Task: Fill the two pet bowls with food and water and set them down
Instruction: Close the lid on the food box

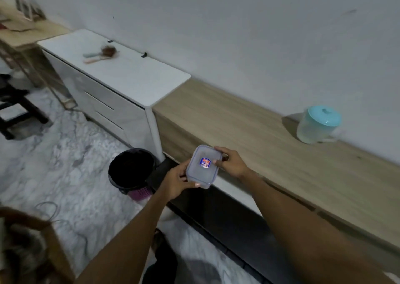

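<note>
Gripping the tub (204,166) mid-frame with left hand (175,179) at its lower edge, pinching its upper rim with right hand (231,161). Probably steadying for unclipping.

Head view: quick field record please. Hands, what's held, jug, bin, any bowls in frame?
left hand: grips container at its near-left edge
right hand: pinches its far-right edge, thumb on lid
container: clear plastic, lid on, contents not visible
jug: turquoise lid, stands on wooden counter
bin: black, on floor beside white cabinet
pet bowls: none in view
</note>
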